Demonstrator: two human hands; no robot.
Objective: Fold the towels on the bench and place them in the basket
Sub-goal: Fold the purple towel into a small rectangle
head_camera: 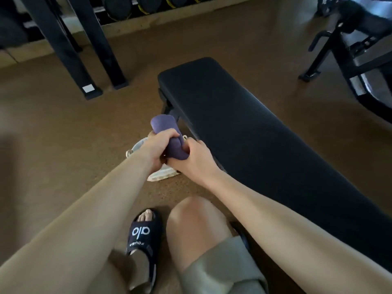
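Both hands, left hand [158, 148] and right hand [196, 161], fingers curled around a rolled purple towel [169, 136], hold it over the pale basket [161, 175]; the black bench [244, 124] shows no towels.

The towel [169, 139] is above the basket [161, 177], which sits left of the bench [254, 128].

Gym, padded bench [244, 128], dumbbell rack [148, 5], rubber floor [53, 124]
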